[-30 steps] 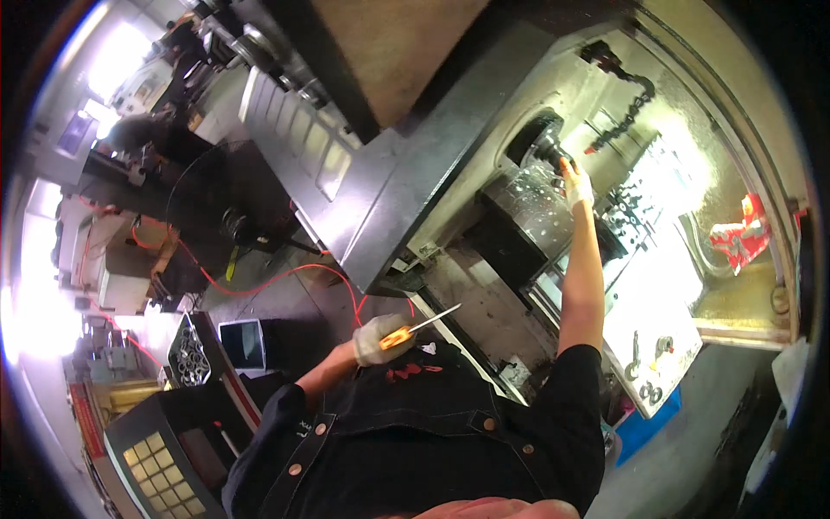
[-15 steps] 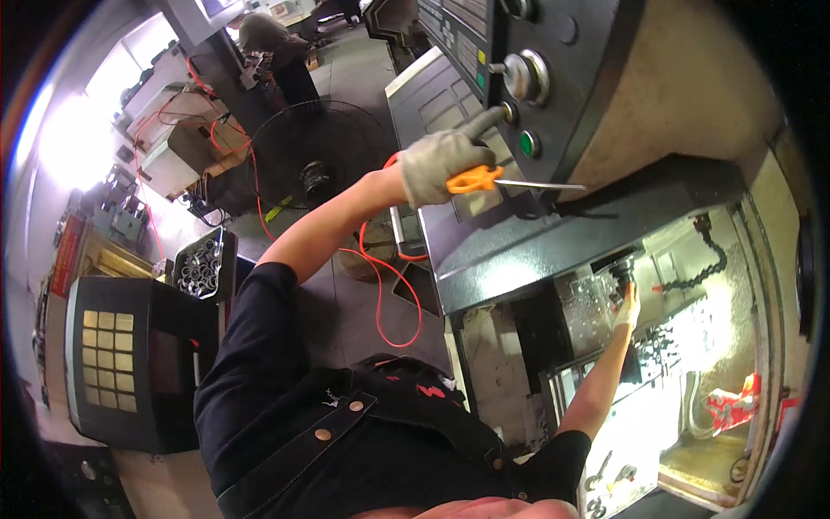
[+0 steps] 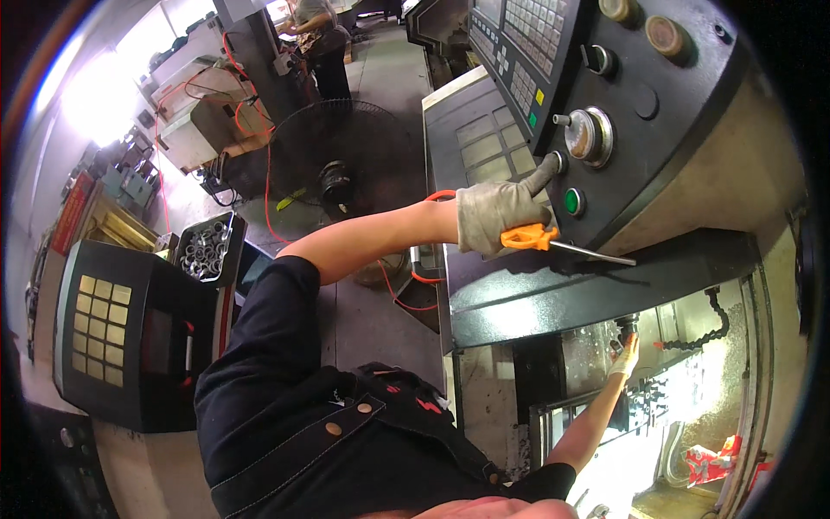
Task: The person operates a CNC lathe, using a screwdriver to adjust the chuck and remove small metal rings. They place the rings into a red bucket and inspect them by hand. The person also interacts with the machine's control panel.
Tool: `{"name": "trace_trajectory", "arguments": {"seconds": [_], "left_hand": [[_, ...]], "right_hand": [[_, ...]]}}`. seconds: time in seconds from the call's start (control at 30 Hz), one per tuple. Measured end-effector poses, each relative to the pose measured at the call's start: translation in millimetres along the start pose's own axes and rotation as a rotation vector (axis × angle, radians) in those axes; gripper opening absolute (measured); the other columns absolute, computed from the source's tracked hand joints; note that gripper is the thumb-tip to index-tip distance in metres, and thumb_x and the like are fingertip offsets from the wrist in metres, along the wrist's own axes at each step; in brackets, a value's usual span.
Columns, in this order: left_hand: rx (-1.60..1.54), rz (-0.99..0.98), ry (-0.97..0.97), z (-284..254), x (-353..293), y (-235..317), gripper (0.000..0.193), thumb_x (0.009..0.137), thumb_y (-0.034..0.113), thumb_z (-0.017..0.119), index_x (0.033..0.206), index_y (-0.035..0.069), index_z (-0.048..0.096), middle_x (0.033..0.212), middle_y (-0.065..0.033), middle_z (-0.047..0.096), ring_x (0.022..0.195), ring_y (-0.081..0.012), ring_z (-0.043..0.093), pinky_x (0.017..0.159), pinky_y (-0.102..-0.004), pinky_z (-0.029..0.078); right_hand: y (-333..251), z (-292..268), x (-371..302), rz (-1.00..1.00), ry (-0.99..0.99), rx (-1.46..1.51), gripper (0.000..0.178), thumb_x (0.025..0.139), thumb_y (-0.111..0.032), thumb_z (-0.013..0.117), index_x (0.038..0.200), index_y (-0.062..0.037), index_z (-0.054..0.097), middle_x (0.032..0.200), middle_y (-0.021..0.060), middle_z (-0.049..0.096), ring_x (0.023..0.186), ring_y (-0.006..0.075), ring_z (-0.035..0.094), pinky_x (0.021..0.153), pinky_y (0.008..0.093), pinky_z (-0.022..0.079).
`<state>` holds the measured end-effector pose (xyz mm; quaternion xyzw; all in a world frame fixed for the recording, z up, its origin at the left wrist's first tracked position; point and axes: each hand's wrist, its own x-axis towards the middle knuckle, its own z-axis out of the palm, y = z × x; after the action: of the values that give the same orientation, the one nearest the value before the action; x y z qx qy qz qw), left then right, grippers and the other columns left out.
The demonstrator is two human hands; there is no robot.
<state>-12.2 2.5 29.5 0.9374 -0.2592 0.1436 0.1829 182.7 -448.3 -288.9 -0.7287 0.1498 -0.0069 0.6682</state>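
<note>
Orange-handled tool (image 3: 529, 237): clasped in your left hand (image 3: 500, 214), shaft pointing right, slightly down | extended digit at round button (image 3: 562, 162) | your right hand (image 3: 626, 358), lower right, by dark spindle part (image 3: 628, 323), grip unclear

- Left glove (image 3: 500, 214): matt cloth, rough, dirty fingertip
- Tool (image 3: 545, 239): smooth orange plastic handle, shiny metal shaft
- Control panel (image 3: 653, 164): dark, matt to satin
- Dial (image 3: 590, 137): worn metal
- Green button (image 3: 572, 201): glossy plastic look
- Shirt (image 3: 268, 389): matt dark cloth, metallic-looking buttons (image 3: 333, 429)
- Rings (image 3: 206, 249): shiny metal
- Wrapper (image 3: 711, 464): crinkled
</note>
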Motion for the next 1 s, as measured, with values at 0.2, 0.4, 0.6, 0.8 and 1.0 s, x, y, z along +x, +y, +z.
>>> {"name": "trace_trajectory", "arguments": {"seconds": [0.2,0.4,0.6,0.8,1.0], "left_hand": [[0.073,-0.130,-0.086,-1.5,4.4,10.2,0.032,0.069,0.005,0.058,0.099,0.015,0.060,0.141,-0.0286,0.014,0.081,-0.0323,0.063,0.070,-0.0333,0.052],[-0.067,-0.096,0.112,8.7,-3.0,16.6,0.035,0.067,0.005,0.060,0.101,0.017,0.060,0.143,-0.0224,0.012,0.089,-0.0338,0.061,0.076,-0.0353,0.051],[-0.087,-0.035,0.060,19.7,-18.0,28.1,0.045,0.062,0.000,0.058,0.104,0.014,0.058,0.144,-0.0107,0.016,0.097,-0.0339,0.057,0.079,-0.0376,0.050],[-0.027,0.031,0.067,15.6,-13.7,32.7,0.044,0.060,0.000,0.058,0.103,0.011,0.056,0.139,-0.0166,0.024,0.094,-0.0351,0.058,0.077,-0.0397,0.050],[-0.154,0.065,0.188,19.0,-18.6,27.1,0.031,0.068,0.007,0.055,0.099,0.007,0.058,0.091,-0.0154,0.061,0.089,-0.0365,0.058,0.076,-0.0416,0.047]], "right_hand": [[-9.9,-6.4,4.3,0.204,-0.120,-0.023,0.071,0.073,-0.062,0.057,0.131,-0.0263,0.037,0.098,0.0011,0.060,0.064,0.0140,0.055,0.045,0.0243,0.034],[-9.0,15.1,-55.4,0.234,-0.121,0.075,0.067,0.072,-0.043,0.068,0.127,-0.0161,0.041,0.096,0.0073,0.055,0.062,0.0201,0.056,0.046,0.0249,0.044],[-53.0,109.5,-302.0,0.157,-0.578,0.067,0.050,0.079,-0.040,0.060,0.115,-0.0069,0.051,0.098,0.0056,0.060,0.067,0.0149,0.062,0.048,0.0196,0.042],[-35.0,159.2,-394.5,0.073,-0.539,0.275,0.054,0.076,-0.032,0.066,0.119,-0.0045,0.050,0.086,0.0014,0.059,0.064,0.0078,0.059,0.052,0.0184,0.042],[-34.2,207.4,-398.7,0.095,-0.374,0.274,0.028,0.079,-0.013,0.063,0.104,-0.0059,0.051,0.082,0.0033,0.057,0.064,0.0116,0.056,0.054,0.0243,0.045]]}}
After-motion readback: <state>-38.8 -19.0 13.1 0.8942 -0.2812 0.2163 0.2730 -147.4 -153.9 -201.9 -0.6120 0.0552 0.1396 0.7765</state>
